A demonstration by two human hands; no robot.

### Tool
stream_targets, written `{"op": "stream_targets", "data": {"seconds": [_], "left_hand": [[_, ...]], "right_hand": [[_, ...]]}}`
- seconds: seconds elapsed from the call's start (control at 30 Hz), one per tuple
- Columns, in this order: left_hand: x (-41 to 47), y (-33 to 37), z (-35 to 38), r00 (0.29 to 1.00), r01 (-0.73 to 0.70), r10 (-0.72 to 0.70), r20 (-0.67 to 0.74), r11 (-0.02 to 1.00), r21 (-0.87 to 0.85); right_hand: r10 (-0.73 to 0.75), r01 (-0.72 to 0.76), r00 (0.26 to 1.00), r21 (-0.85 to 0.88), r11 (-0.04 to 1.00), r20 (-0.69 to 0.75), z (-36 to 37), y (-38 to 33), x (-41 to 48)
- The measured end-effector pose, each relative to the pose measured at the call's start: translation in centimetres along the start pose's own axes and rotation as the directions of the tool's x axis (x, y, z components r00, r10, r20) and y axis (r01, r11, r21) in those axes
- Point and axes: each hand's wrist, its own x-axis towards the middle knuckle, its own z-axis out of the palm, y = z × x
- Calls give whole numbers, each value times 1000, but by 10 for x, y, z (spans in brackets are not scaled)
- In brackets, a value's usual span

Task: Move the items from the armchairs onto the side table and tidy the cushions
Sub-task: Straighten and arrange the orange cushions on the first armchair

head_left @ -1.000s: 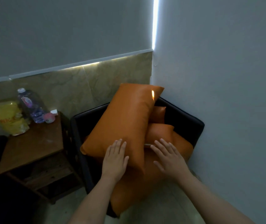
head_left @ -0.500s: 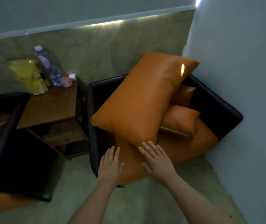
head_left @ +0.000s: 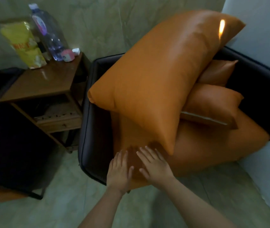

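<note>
A black armchair (head_left: 92,143) in the corner holds orange cushions. The big back cushion (head_left: 157,74) leans diagonally across it. Two smaller orange cushions (head_left: 213,102) lie to its right, on the orange seat cushion (head_left: 213,148). My left hand (head_left: 120,170) and my right hand (head_left: 155,165) lie flat, side by side, fingers straight, on the front edge of the seat cushion just below the big cushion's lower corner. The wooden side table (head_left: 43,83) to the left carries a yellow snack bag (head_left: 24,45), a water bottle (head_left: 48,32) and a small pink object (head_left: 67,55).
A second black armchair (head_left: 7,132) stands at the left, close to the table. Light walls close the corner on the right. A pale tiled floor (head_left: 65,203) spreads in front of the chairs.
Both hands have slid down from the big cushion to the front of the seat cushion and come together. The view has tilted down and drawn closer.
</note>
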Motion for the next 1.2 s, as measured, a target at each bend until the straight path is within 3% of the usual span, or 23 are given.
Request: {"op": "stream_targets", "data": {"seconds": [0.07,0.17,0.27,0.4,0.53,0.63,1.2], "left_hand": [[14,-2,34,999,44,-46,-22,996,-83],[29,-7,88,996,-51,48,-76,998,-33],[32,-12,122,980,-105,98,-173,994,-34],[31,-14,137,943,-86,75,-323,996,-18],[28,-3,123,967,-21,9,-253,999,-42],[28,-8,124,971,-44,46,-237,999,14],[92,-84,124,956,-121,152,-253,984,132]], "right_hand": [[10,-11,999,-38,999,-35,33,13,14],[61,-64,995,-33,997,-76,88,32,32],[42,-51,973,-35,998,-228,134,39,38],[15,-25,938,-26,999,-347,145,41,37],[27,-36,961,-27,999,-275,130,41,39],[-17,0,971,-69,998,-240,129,44,40],[-73,86,916,16,996,-394,160,21,122]]}}
